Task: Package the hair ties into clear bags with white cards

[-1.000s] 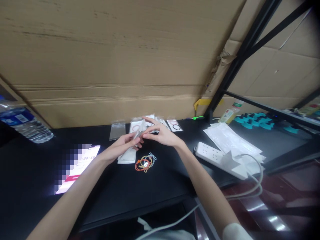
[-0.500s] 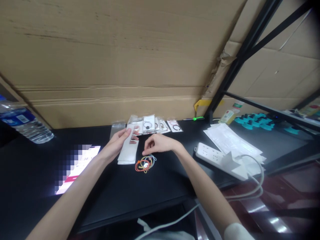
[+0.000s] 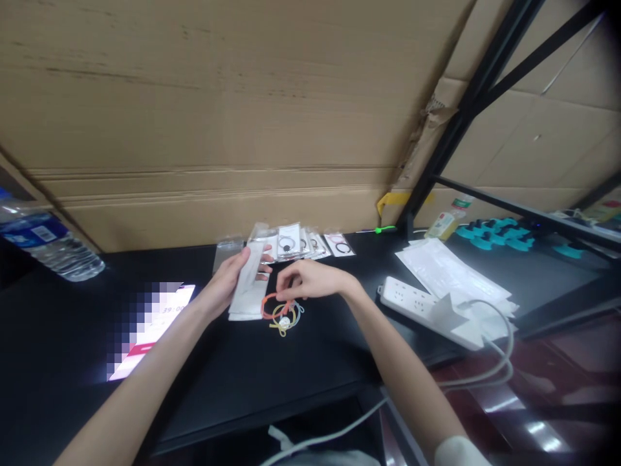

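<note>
My left hand (image 3: pixel 231 279) is closed on a flat white sleeve (image 3: pixel 248 294), thumb on its near face and fingertips showing past its right edge. Just right of it, my right hand (image 3: pixel 310 279) pinches an orange cord loop (image 3: pixel 270 307) between thumb and finger. The loop is partly lifted and overlaps the sleeve's lower right edge. Below my right hand, a yellow cord loop (image 3: pixel 279 325) and a pale blue cord loop (image 3: pixel 299 316) lie on the black table, with a small whitish round piece (image 3: pixel 284 321) among them.
Behind my hands are several clear packets with cord bracelets (image 3: pixel 290 241). A lit phone (image 3: pixel 158 330) lies left, near a water bottle (image 3: pixel 51 236). To the right are a white power strip (image 3: pixel 412 301), white sheets (image 3: pixel 451 275) and turquoise pieces (image 3: pixel 495 233). A cardboard wall (image 3: pixel 218 129) stands behind.
My right hand has taken hold of the orange loop and drawn it up and slightly left, off the other loops. The sleeve in my left hand has tilted slightly.
</note>
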Demonstrator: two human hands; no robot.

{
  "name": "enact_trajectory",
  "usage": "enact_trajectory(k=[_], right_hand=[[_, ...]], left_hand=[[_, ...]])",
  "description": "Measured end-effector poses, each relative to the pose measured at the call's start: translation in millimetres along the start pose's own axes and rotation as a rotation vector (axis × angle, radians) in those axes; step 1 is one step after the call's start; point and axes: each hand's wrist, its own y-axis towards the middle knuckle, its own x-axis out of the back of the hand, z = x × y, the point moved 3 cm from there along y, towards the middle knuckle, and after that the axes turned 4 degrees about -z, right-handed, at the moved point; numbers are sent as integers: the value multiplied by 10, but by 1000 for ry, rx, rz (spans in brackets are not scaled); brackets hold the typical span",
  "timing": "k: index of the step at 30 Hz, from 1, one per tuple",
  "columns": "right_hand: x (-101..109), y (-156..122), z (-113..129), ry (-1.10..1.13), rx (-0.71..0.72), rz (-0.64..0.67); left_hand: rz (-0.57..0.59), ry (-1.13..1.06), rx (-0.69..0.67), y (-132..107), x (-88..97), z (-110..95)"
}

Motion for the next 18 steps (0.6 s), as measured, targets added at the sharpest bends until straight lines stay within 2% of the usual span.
enact_trajectory(k=[3, 7, 10, 15, 18], right_hand=[[141, -109, 87, 96, -12, -157], [330, -194, 135, 21, 49, -562], [378, -196, 168, -89, 167, -777], [353, -192, 267, -322, 338, -976], [331, -198, 296, -360, 360, -980]], left_hand=[[37, 6, 40, -22, -3, -4], [62, 46, 51, -52, -39, -47], [94, 57, 61, -67, -94, -68], [133, 85, 65, -76, -131, -38], [138, 96, 60, -74, -120, -12]])
